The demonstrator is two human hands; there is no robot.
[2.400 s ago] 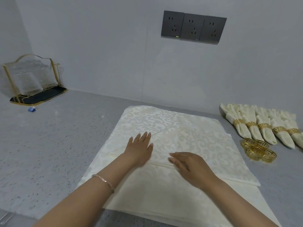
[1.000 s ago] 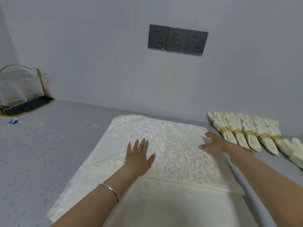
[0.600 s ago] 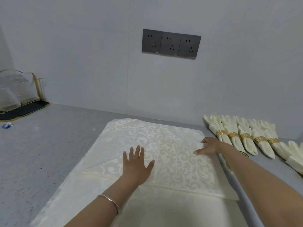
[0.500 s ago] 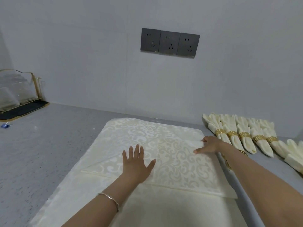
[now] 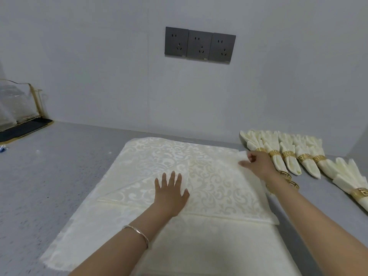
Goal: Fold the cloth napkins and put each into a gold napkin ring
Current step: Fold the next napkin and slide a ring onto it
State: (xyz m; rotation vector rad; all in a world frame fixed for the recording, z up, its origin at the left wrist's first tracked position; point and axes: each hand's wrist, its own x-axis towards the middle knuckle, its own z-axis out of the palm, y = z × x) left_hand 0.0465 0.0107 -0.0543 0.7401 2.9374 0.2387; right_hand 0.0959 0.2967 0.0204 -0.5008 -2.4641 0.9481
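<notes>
Napkin [image 5: 219, 188] | left grip [image 5: 171, 194] flat, pressing it | right grip [image 5: 257, 164] pinches its far corner

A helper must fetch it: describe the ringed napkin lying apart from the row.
Find the grey counter, then the row of ringed napkins right of the spread cloth. The lone napkin lies past the row's right end, nearer the viewer, at the picture's edge.
</notes>
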